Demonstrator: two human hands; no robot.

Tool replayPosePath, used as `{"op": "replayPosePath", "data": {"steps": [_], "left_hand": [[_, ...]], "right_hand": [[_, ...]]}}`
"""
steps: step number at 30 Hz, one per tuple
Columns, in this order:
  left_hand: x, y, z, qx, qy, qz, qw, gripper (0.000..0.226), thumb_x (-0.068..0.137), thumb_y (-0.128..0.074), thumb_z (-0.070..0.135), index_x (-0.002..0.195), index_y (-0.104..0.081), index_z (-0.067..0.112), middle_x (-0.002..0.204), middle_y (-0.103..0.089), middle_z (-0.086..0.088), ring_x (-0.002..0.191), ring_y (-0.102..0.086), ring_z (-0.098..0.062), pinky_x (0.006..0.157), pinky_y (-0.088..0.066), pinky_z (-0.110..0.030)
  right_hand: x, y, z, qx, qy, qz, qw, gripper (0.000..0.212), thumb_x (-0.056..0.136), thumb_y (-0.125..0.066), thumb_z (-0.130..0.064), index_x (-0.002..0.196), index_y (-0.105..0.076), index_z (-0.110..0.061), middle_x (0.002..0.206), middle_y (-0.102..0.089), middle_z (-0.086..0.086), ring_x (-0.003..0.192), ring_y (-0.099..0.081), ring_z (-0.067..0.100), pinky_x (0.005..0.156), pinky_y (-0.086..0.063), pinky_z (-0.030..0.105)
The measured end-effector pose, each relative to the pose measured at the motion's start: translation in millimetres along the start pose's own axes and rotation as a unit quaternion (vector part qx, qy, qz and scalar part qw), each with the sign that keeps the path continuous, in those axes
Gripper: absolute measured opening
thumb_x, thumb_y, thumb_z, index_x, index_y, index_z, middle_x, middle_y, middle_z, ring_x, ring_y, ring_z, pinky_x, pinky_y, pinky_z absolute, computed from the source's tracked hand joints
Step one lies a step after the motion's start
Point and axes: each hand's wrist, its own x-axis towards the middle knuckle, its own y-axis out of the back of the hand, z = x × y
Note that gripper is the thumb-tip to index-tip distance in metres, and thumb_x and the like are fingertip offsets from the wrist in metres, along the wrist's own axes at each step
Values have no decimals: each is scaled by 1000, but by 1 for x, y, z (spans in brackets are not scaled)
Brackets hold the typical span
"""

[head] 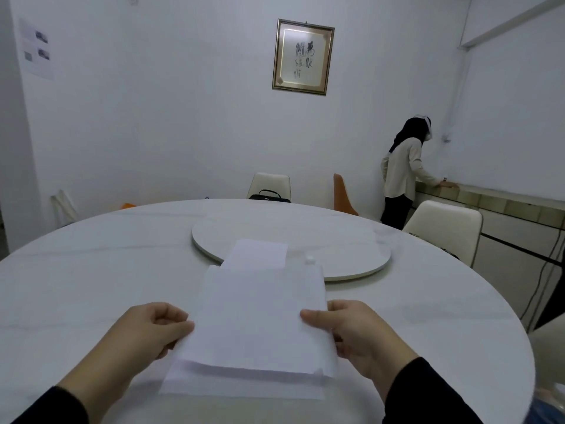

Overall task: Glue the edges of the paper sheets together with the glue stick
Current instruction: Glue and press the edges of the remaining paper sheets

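Paper sheets [260, 319] are lying stacked on the near part of the round white table [91, 286], with the left hand [149, 328] pinching their left edge and the right hand [357, 332] gripping their right edge, while a small white object, possibly the glue stick [309, 259], is standing just beyond their far right corner.

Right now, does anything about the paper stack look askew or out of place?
Yes. The paper sheets are not squared: lower sheets stick out at the near edge. A separate sheet lies beyond them, overlapping the turntable. The left hand and right hand grip the stack's sides.
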Motion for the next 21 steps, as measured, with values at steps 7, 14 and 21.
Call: {"op": "replayPosePath", "data": {"steps": [7,14,21], "left_hand": [[7,0,-18,98,-3,12,995,9,77,-72,7,69,-69,5,54,-66,-4,56,-58,-22,57,-39,-28],[12,0,-28,210,-2,16,978,18,75,-74,15,61,-66,8,54,-63,-1,52,-54,-19,53,-38,-25],[15,-2,-35,272,-20,15,962,27,80,-71,17,57,-55,16,62,-60,1,61,-52,-14,54,-34,-23]], "right_hand": [[5,1,15,-34,9,71,997,12,75,-77,-3,76,-64,-1,79,-76,15,69,-73,26,54,-54,27],[7,-2,28,-89,26,105,990,20,76,-76,-7,63,-61,-4,76,-74,20,64,-71,27,54,-56,29],[10,-4,32,-149,16,113,982,23,76,-77,-15,59,-62,-8,70,-74,12,54,-64,20,50,-51,26]]}}
